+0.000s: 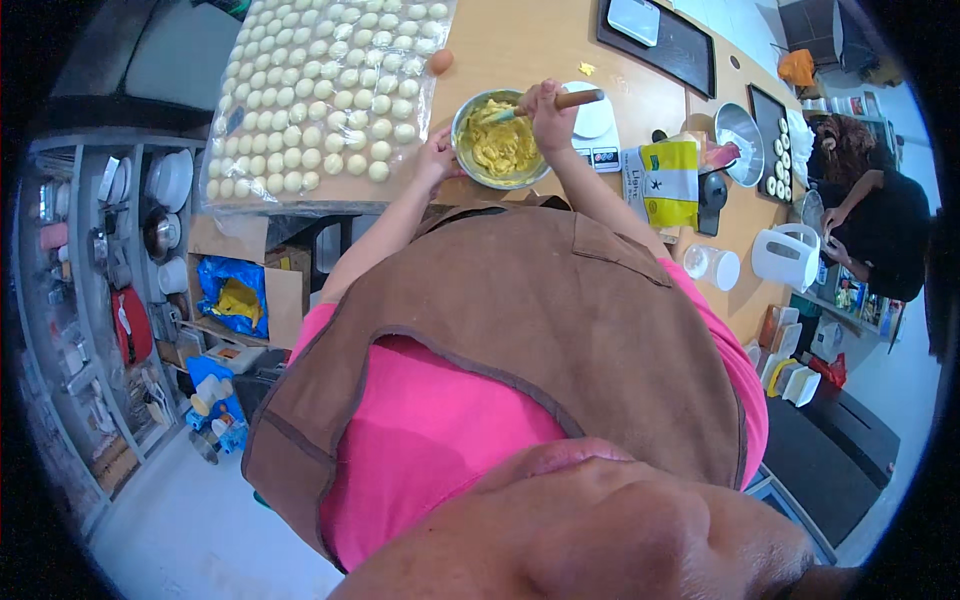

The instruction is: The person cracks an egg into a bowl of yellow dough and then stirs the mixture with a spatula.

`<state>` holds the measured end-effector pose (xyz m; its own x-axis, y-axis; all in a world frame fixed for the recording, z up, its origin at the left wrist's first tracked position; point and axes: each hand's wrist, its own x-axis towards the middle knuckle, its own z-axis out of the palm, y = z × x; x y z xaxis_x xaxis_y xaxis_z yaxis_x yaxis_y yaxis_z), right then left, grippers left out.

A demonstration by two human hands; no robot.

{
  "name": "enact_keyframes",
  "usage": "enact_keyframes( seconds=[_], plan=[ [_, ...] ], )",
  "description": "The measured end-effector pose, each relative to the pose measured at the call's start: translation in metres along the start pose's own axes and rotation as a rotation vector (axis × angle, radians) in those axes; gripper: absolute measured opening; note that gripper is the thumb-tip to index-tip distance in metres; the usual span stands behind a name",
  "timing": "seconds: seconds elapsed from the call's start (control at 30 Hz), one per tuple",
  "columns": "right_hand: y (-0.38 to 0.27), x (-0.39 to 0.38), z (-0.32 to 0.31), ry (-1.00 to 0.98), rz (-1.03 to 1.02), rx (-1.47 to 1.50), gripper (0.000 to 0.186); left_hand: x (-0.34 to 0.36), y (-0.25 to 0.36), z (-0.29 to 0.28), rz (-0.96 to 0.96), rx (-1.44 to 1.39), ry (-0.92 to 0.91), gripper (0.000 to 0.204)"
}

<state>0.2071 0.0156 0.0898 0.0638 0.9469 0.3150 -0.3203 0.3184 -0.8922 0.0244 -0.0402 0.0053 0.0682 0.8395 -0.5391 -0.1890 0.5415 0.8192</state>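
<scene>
A metal mixing bowl [458, 128] sits near the table's front edge with a thick yellow mixture [503, 145] inside. Fingers of my left hand [436, 160] are closed against the bowl's left side, steadying it. My right hand [550, 118] is wrapped round the wooden handle [580, 98] of a spatula. Its pale blade [500, 116] dips into the mixture, tilted down toward the left. Just right of the bowl stands a white kitchen scale [596, 125]. A brown egg [441, 62] lies beyond my left hand.
Many pale dough balls [310, 110] cover a plastic sheet at the left. To the right are a yellow-white bag [662, 184], a clear jar [712, 267], a white pitcher [785, 256] and another metal bowl [748, 165]. A dark tray [675, 55] lies behind. Another person [880, 235] works far right.
</scene>
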Motion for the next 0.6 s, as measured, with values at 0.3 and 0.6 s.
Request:
enact_keyframes(
  seconds=[0.3, 0.6],
  plan=[
    [-0.021, -0.010, -0.017, -0.135, 0.232, -0.106, 0.040, 0.004, -0.006, 0.001, 0.043, -0.048, 0.003, 0.047],
    [0.011, -0.020, 0.002, 0.050, 0.178, 0.100, 0.039, -0.001, 0.002, 0.003, 0.000, 0.012, -0.028, 0.049]
  ],
)
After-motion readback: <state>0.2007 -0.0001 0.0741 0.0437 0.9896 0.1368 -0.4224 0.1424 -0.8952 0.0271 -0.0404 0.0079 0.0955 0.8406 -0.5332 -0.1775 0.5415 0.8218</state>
